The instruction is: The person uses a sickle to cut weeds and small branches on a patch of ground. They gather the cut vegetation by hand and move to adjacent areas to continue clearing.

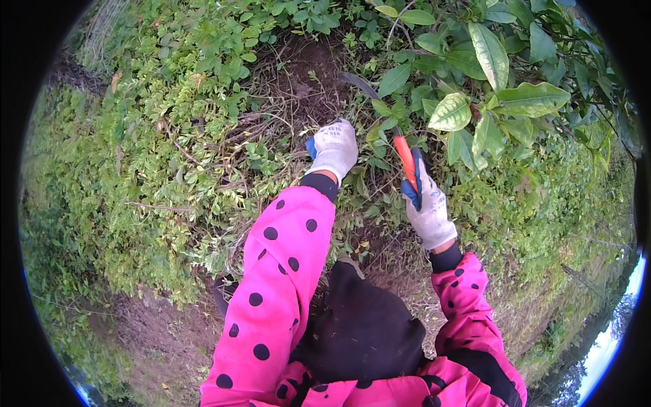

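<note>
Left hand (pixel 333 146): one, gloved, back uppermost, set low among the weeds (pixel 183 183); fingers curled under and out of sight, so I cannot tell what, if anything, they pinch.

Right hand (pixel 428 210): one, gloved, to the right of the left hand and well apart from it; fingers wrapped about the orange handle (pixel 405 157) of a sickle.

Sickle: one, in the right hand; dark curved blade (pixel 361 85) reaching up and leftward from the handle, partly behind leaves, its end near the soil (pixel 308 81).

Gloves: a pair, pale, blue on the palm side.

Sleeves (pixel 278 264): two, pink with black dots, dark cuffs.

Soil: a brown bare patch just beyond the left hand, dry stems (pixel 254 132) beside it.

Shrub (pixel 491 57): upper right, broad leaves, some mottled yellowish, overhanging the blade side.

Dark cloth (pixel 366 329): between the forearms.
</note>
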Tool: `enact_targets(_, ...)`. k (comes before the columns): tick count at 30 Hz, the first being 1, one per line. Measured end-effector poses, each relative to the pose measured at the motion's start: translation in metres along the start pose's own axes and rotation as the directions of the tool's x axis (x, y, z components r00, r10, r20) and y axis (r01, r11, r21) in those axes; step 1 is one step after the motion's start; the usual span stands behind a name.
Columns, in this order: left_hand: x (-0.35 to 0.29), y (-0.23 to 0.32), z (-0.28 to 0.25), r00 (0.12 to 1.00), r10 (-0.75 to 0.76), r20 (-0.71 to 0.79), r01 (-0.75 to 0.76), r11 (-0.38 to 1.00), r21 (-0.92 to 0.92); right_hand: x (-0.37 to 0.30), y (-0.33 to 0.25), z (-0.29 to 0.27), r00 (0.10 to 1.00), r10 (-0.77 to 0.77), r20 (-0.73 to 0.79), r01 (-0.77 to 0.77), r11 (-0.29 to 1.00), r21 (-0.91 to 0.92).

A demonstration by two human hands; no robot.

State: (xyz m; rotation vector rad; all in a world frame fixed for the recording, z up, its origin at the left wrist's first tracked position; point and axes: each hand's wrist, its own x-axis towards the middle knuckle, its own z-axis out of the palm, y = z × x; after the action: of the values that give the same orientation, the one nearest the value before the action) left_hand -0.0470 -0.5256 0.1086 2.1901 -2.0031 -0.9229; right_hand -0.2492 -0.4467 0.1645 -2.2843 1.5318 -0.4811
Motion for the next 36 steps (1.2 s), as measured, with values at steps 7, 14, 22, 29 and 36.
enact_targets(7, -0.064, -0.026, -0.008, 0.969, 0.246, -0.037, -0.244, 0.968, 0.049, -0.13, 0.032, 0.041, 0.968, 0.251, 0.021, -0.248, 0.934, 0.257)
enact_targets(14, -0.161, -0.101, -0.005, 0.97, 0.241, 0.028, -0.226, 0.858, 0.46, -0.262, 0.0, -0.021, 0.828, 0.541, 0.15, -0.551, 0.732, 0.4)
enact_targets(22, -0.232, -0.18, -0.069, 0.984, 0.011, -0.177, 0.028, 0.976, 0.215, -0.162, -0.007, -0.019, 0.861, 0.482, 0.161, -0.48, 0.669, 0.567)
enact_targets(29, -0.192, -0.024, -0.104, 0.672, 0.304, -0.676, -0.292, 0.947, 0.135, -0.125, -0.007, 0.026, 0.821, 0.494, 0.286, -0.542, 0.519, 0.661)
enact_targets(36, -0.098, -0.006, 0.051, 0.997, -0.07, 0.022, 0.051, 0.873, 0.486, -0.139, -0.008, 0.026, 0.948, 0.307, 0.086, -0.308, 0.813, 0.494)
